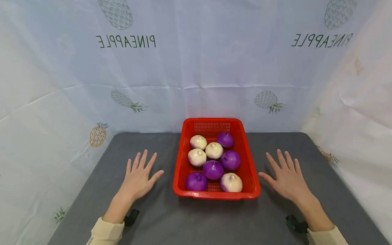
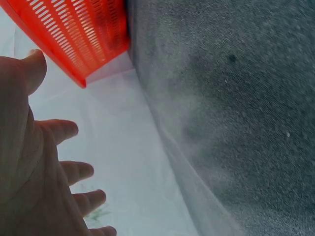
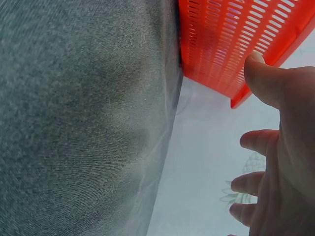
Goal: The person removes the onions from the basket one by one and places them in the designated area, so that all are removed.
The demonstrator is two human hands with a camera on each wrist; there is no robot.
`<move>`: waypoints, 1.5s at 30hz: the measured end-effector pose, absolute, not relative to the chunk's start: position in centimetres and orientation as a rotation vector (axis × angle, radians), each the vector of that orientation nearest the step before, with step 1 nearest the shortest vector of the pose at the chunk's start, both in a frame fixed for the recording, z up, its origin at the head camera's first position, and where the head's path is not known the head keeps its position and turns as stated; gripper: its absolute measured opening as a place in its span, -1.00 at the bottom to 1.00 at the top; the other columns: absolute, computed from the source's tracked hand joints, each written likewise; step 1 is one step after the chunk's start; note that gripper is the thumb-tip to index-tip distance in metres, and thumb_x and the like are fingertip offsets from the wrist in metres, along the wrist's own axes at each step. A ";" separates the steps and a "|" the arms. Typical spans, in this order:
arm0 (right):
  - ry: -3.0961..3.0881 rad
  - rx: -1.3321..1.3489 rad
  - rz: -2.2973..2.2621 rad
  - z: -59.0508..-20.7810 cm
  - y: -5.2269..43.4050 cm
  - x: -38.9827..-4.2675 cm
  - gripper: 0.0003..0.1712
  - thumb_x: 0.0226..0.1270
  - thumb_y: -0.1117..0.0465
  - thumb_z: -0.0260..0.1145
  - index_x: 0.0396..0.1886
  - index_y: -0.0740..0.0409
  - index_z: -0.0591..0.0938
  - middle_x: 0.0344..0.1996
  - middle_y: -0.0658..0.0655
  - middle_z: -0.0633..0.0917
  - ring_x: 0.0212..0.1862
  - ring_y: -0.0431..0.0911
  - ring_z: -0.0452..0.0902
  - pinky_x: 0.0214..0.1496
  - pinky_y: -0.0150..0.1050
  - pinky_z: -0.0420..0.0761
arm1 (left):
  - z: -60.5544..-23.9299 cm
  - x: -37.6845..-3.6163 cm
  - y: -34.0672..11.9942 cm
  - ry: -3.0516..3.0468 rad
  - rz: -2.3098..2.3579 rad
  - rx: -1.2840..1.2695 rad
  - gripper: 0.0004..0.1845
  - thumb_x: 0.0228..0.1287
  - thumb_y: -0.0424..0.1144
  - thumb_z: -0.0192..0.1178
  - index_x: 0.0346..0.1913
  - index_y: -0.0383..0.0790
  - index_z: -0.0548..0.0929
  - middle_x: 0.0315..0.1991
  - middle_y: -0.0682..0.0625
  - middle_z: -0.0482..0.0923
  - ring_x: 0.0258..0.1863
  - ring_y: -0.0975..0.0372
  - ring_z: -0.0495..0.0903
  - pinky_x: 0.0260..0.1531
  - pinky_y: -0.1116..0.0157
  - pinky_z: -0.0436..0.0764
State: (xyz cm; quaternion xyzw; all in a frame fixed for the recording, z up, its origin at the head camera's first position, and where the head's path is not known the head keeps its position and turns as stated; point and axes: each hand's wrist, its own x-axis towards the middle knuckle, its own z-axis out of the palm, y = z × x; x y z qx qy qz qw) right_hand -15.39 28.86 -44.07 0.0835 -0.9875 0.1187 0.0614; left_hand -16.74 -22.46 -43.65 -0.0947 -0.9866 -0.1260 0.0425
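A red plastic basket with slotted walls stands in the middle of the grey table. Inside lie several round, turnip-like vegetables with pointed tips, some purple and some cream-white. To the basket's left my left hand is held palm down with its fingers spread, apart from the basket and holding nothing. On the other side, my right hand is spread the same way, its thumb close to the basket wall. In both wrist views the basket's slotted side shows beyond the thumb.
The grey tabletop reaches back to a white cloth printed with pineapples and mirrored lettering. More of this cloth hangs along the left and right sides. A dark strap piece shows at my left wrist, another at my right.
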 end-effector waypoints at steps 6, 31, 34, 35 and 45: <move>-2.988 0.251 0.362 -43.5 28.6 -15.4 0.04 0.38 -0.40 0.15 0.60 0.16 0.17 0.54 0.51 0.01 0.54 0.47 -0.24 0.49 0.42 -0.34 | -43.3 -17.0 -22.2 -3.016 -0.377 -0.305 -0.13 0.43 0.27 0.07 0.62 -0.10 0.11 0.61 -0.31 -0.11 0.56 -0.29 -0.16 0.45 -0.33 -0.30; -2.977 0.322 0.398 -42.4 28.1 -15.4 -0.02 0.43 -0.37 0.13 0.59 0.16 0.22 0.53 0.51 0.07 0.54 0.45 -0.17 0.52 0.36 -0.29 | -41.9 -17.3 -21.4 -2.951 -0.366 -0.363 -0.20 0.43 0.19 0.12 0.57 -0.16 0.24 0.57 -0.33 0.06 0.53 -0.24 0.01 0.47 -0.29 -0.09; -2.967 0.339 0.414 -42.1 27.9 -15.4 -0.04 0.43 -0.35 0.14 0.58 0.17 0.23 0.53 0.52 0.08 0.53 0.45 -0.16 0.52 0.38 -0.25 | -41.8 -17.4 -21.1 -2.934 -0.372 -0.384 -0.20 0.42 0.18 0.12 0.56 -0.18 0.27 0.55 -0.33 0.10 0.52 -0.24 0.05 0.47 -0.28 -0.04; -2.966 0.340 0.418 -42.0 27.9 -15.4 -0.04 0.43 -0.34 0.15 0.57 0.18 0.24 0.52 0.52 0.09 0.53 0.46 -0.14 0.51 0.39 -0.22 | -41.7 -17.4 -21.0 -2.926 -0.377 -0.394 -0.21 0.42 0.18 0.13 0.55 -0.18 0.28 0.55 -0.33 0.12 0.51 -0.24 0.07 0.47 -0.28 -0.02; -2.954 0.382 0.430 -41.1 27.4 -15.3 -0.09 0.41 -0.28 0.23 0.52 0.22 0.32 0.50 0.50 0.17 0.50 0.44 -0.03 0.43 0.45 0.06 | -41.7 -17.6 -19.5 -2.852 -0.415 -0.476 -0.25 0.42 0.18 0.13 0.51 -0.17 0.36 0.50 -0.28 0.23 0.46 -0.19 0.20 0.41 -0.27 0.18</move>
